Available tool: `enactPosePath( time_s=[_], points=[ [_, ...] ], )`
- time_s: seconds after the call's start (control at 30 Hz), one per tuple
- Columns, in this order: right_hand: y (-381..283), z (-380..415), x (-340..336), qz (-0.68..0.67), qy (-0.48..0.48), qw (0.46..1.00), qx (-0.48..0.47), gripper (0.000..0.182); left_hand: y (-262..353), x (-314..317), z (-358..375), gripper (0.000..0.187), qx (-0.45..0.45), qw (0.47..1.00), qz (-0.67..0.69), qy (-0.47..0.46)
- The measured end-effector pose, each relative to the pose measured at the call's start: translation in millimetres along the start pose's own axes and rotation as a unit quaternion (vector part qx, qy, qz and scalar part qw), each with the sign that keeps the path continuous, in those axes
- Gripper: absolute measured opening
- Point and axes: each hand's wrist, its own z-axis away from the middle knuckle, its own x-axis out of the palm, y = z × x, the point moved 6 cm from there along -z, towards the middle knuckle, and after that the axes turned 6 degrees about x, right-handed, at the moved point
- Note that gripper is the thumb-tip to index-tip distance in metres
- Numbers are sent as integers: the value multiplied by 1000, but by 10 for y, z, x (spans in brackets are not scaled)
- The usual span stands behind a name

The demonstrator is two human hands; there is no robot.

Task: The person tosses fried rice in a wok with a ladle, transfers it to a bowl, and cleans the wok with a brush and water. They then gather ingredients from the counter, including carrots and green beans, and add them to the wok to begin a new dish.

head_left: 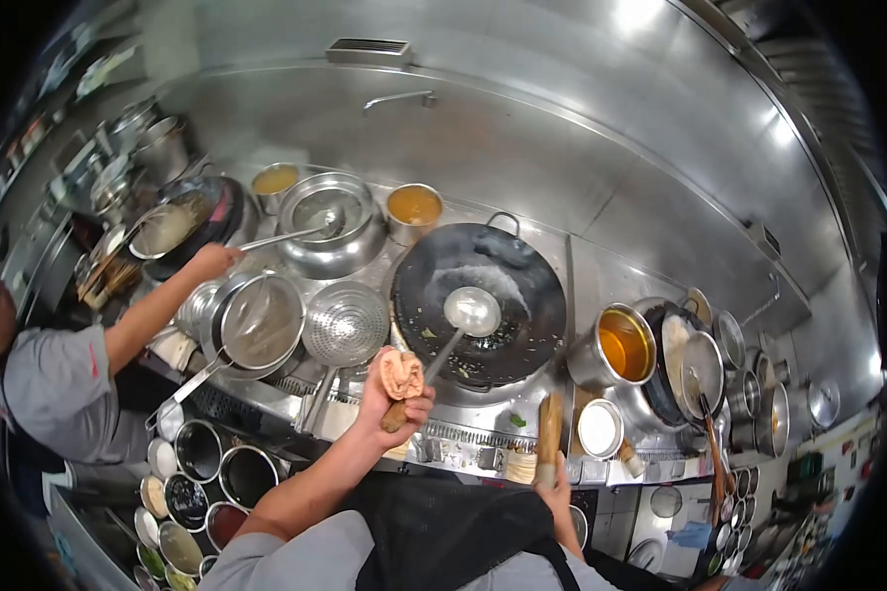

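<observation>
My left hand (382, 409) is closed around the wooden-ended handle of a ladle (473, 312), with a folded pinkish cloth (401, 374) also bunched in its grip. The ladle's metal bowl hangs over a black wok (532, 276), which has wet residue and small food scraps inside. Lower right, the fingers of my right hand (558, 492) are wrapped around the banded end of a bamboo wok brush (550, 428). The brush points up toward the wok's near side, its other end just outside the rim.
A co-worker's hand (215, 261) at left reaches a ladle into a steel pot (332, 246). A perforated skimmer (346, 323) lies left of the wok. Right of it stand a pot of orange oil (616, 347) and a white-filled container (600, 428). A faucet (400, 98) projects behind.
</observation>
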Motion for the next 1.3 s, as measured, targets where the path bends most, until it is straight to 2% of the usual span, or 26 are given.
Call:
enactPosePath(
  time_s=[0.07,0.13,0.2,0.23,0.27,0.3,0.33,0.37,0.47,0.5,0.57,0.6,0.67,0.7,0.73,0.8,0.83,0.87,0.93,0.97,1.0,1.07,1.13,1.2,1.27,1.3],
  points=[
    [-854,-248,168,-45,-56,992,-104,85,10,9,7,58,-8,1000,-11,3],
    [-1707,-452,455,-15,-72,990,-120,79,0,14,28,57,-8,1000,-18,8],
    [-2167,-811,797,57,-70,974,-206,71,12,11,21,58,-7,1000,-24,12],
    [-2167,-1081,1003,156,-46,925,-343,70,10,-5,23,58,-1,1000,-19,10],
    [-2161,-1256,1215,249,-21,847,-469,69,25,-22,34,58,3,1000,-18,6],
    [-2122,-1525,1364,301,-115,917,-233,67,30,-41,47,59,1,1000,-24,-1],
    [-1999,-1617,1452,339,-199,919,19,65,19,-49,57,60,1,1000,-26,-9],
    [-2109,-1868,1463,422,-114,895,-87,68,4,-44,98,62,9,1000,-24,5],
    [-2350,-2086,1496,444,-68,854,-262,63,46,-7,228,63,32,999,19,6],
    [-2358,-2153,1563,457,-81,844,-268,63,47,-27,259,63,43,998,37,0],
    [-2233,-2178,1804,625,-176,706,-284,56,57,-28,301,60,32,998,60,3],
    [-2270,-2250,1824,633,-184,695,-286,56,38,-48,301,60,38,997,74,0],
    [-2510,-2500,1930,697,-76,655,-280,56,92,-83,318,57,62,992,108,-21],
    [-2570,-2489,1987,675,-56,667,-311,57,108,-124,331,56,71,990,117,-24],
    [-2591,-2394,2050,675,-62,662,-319,57,117,-120,376,56,80,989,122,-27],
    [-2494,-2128,2134,700,-163,616,-323,56,109,-30,439,57,62,989,127,-45],
    [-2167,-2417,2008,558,-232,700,-381,53,100,-92,412,56,50,987,149,-41],
    [-2258,-2383,1998,559,-232,702,-376,53,84,-131,413,56,46,987,151,-37],
    [-2613,-2567,1968,691,-113,661,-270,52,80,-150,353,57,50,984,165,-33],
    [-2628,-2479,2030,694,-83,665,-264,52,72,-167,360,58,61,984,167,-24],
    [-2557,-2423,2056,692,-82,666,-266,52,85,-154,376,58,62,984,164,-25],
    [-2297,-2294,2083,633,-212,695,-268,51,71,-86,428,58,48,985,163,-33],
    [-2404,-2536,1924,688,-131,658,-276,48,58,-99,428,58,41,985,167,-19],
    [-2648,-2516,1950,698,-87,658,-270,53,41,-156,345,58,48,981,187,-18],
    [-2496,-2309,1963,698,-98,640,-306,52,82,-143,314,60,48,988,146,-11],
    [-2255,-2415,1905,616,-210,673,-351,52,107,-152,259,62,35,992,116,-19]
  ],
)
